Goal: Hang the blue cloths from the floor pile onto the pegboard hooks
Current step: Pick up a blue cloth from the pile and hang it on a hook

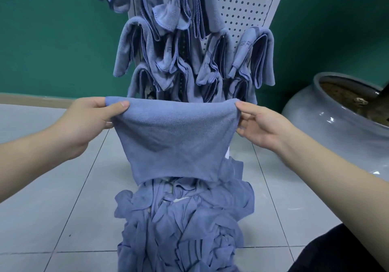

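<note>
A blue cloth [174, 139] hangs spread between my two hands above the floor pile. My left hand [90, 118] pinches its upper left corner between thumb and fingers. My right hand [261, 124] pinches its upper right corner. Below it a pile of crumpled blue cloths [181, 225] lies on the tiled floor. Behind the held cloth stands a white pegboard [237, 4] with several blue cloths [256, 55] draped over its hooks in rows. The held cloth hides the board's lowest part.
A large grey ceramic pot [328, 122] with soil in it stands on the floor at the right. A green wall [52, 40] runs behind the board. A dark trouser leg [341, 252] shows at the lower right. Pale floor tiles [63, 208] lie to the left.
</note>
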Motion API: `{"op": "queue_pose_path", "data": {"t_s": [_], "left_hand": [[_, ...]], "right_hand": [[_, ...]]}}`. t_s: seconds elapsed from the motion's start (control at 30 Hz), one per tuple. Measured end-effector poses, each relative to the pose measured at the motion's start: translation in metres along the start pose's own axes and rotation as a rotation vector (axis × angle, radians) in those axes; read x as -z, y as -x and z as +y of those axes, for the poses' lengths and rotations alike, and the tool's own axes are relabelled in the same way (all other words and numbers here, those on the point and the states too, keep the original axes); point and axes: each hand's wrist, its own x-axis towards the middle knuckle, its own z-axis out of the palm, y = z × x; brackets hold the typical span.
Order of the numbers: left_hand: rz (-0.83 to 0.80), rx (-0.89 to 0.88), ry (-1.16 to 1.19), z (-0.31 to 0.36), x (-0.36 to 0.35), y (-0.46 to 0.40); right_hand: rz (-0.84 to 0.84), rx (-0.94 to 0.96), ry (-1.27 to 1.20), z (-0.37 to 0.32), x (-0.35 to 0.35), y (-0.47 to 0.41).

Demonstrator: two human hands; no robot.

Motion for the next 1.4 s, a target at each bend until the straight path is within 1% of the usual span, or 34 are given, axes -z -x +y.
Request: {"op": "queue_pose_path", "data": {"t_s": [0.07, 0.13, 0.23, 0.33, 0.43, 0.57, 0.63, 0.77, 0.87, 0.93, 1.03, 1.13, 1.27, 1.4], "left_hand": [[0.05, -0.01, -0.02, -0.001, 0.0, -0.001], [0.07, -0.016, -0.018, -0.002, 0.0, -0.003], [0.036, -0.018, 0.002, -0.002, 0.0, -0.003], [-0.009, -0.029, 0.009, -0.002, -0.002, 0.0], [0.004, -0.042, 0.012, -0.003, -0.003, 0.0], [0.052, -0.046, 0.02, -0.002, -0.003, -0.001], [0.082, -0.055, 0.032, 0.0, -0.004, 0.0], [0.204, -0.088, 0.099, 0.005, -0.008, 0.001], [0.313, -0.108, 0.167, 0.007, -0.01, 0.0], [0.304, -0.114, 0.168, 0.007, -0.008, -0.002], [0.198, -0.074, 0.092, 0.005, -0.002, -0.006], [0.124, -0.033, 0.017, 0.001, 0.005, -0.013], [0.07, 0.025, -0.087, -0.009, 0.01, -0.02], [0.057, 0.069, -0.075, -0.016, 0.004, -0.02]], "right_hand": [[0.021, 0.085, 0.082, 0.002, 0.001, -0.001], [0.082, 0.18, 0.164, 0.005, 0.003, -0.004], [0.195, 0.241, 0.196, 0.005, 0.007, -0.008], [0.242, 0.252, 0.24, 0.002, 0.008, -0.008], [0.237, 0.247, 0.199, -0.001, 0.01, -0.008], [0.173, 0.239, 0.012, -0.004, 0.009, -0.008], [0.147, 0.235, -0.026, -0.005, 0.008, -0.006], [0.133, 0.266, 0.009, -0.007, 0.003, -0.001], [0.136, 0.343, 0.077, -0.008, 0.003, -0.001], [0.118, 0.394, 0.117, -0.011, 0.005, 0.0], [0.094, 0.427, 0.157, -0.014, 0.011, -0.002], [0.149, 0.378, 0.204, -0.009, 0.017, -0.009], [0.196, 0.191, 0.243, 0.003, 0.018, -0.019], [0.188, 0.026, 0.224, 0.017, 0.007, -0.023]]}}
